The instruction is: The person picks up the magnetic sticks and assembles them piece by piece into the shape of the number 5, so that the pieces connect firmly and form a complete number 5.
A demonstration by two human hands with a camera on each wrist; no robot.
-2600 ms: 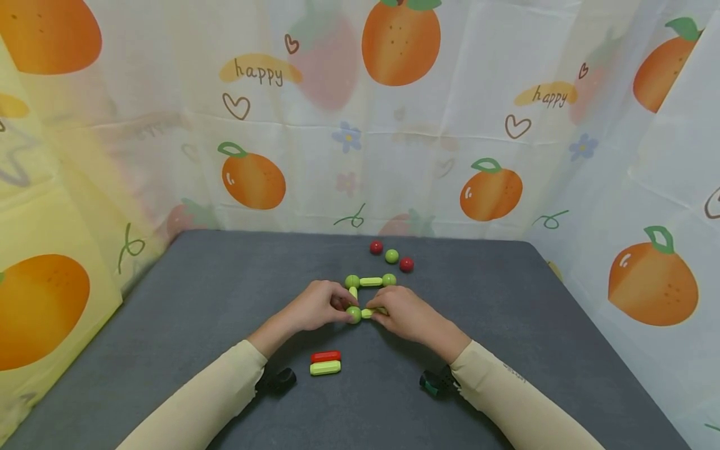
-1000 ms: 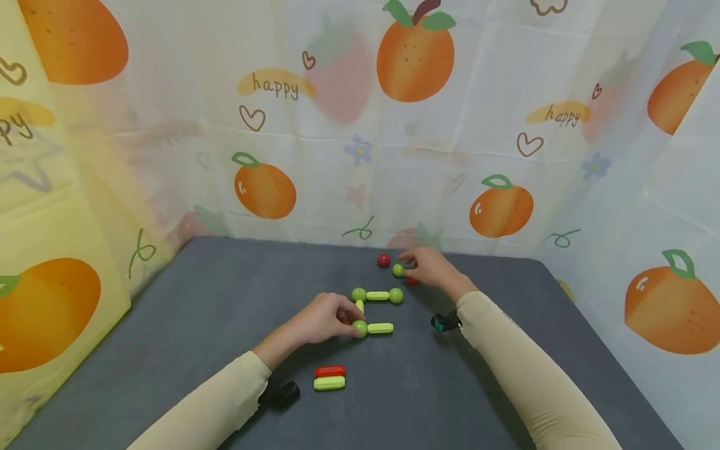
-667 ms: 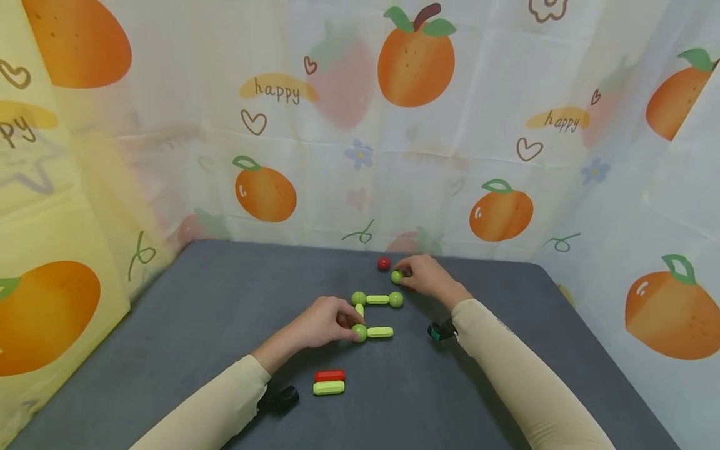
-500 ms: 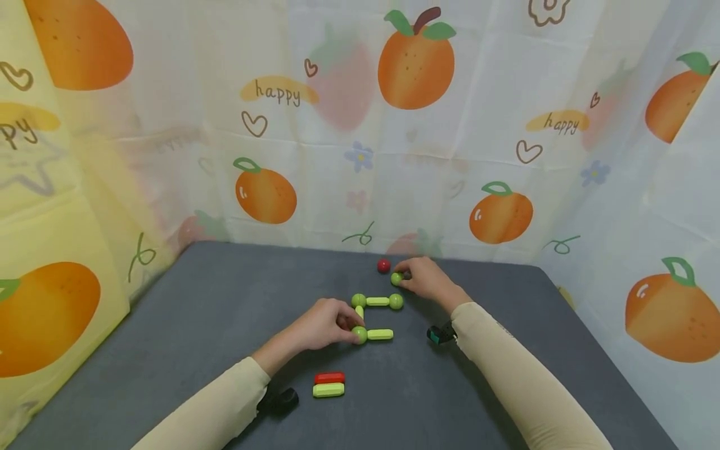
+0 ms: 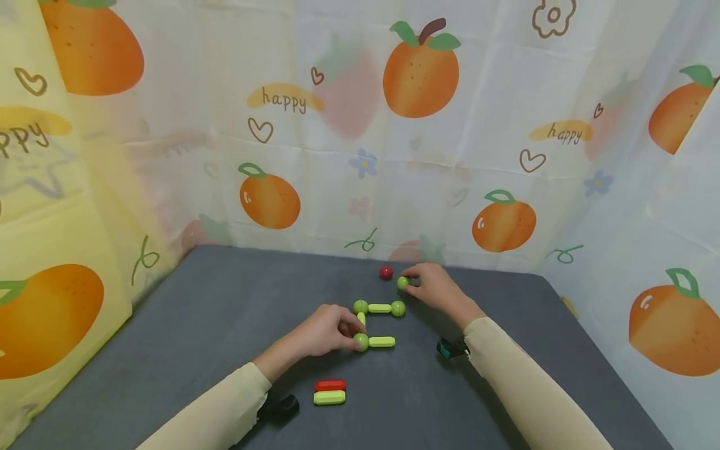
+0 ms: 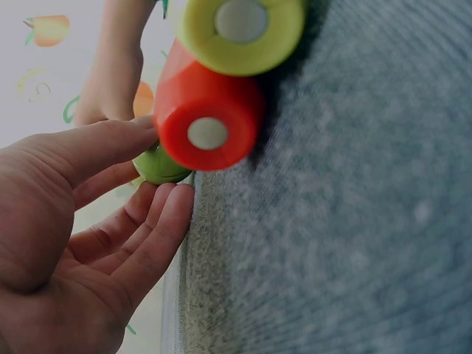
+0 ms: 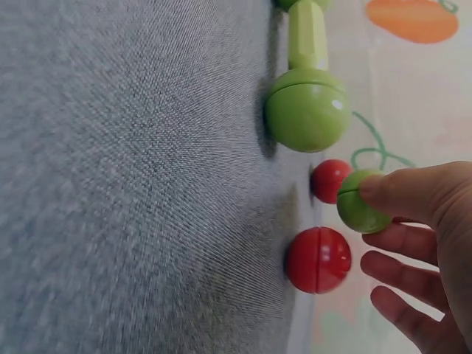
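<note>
The green rod-and-ball frame [image 5: 375, 322] lies flat at the middle of the grey table [image 5: 169, 350], as three balls joined by three rods. The left hand [image 5: 326, 330] pinches the frame's near-left ball [image 5: 362, 341] between thumb and fingertips. The right hand [image 5: 435, 289] pinches a loose green ball [image 5: 402, 282] just beyond the frame. A red ball [image 5: 385, 272] sits beside it, and another [image 7: 318, 259] under the right hand. A red rod [image 5: 330, 385] and a green rod [image 5: 329, 397] lie touching, nearer the person.
</note>
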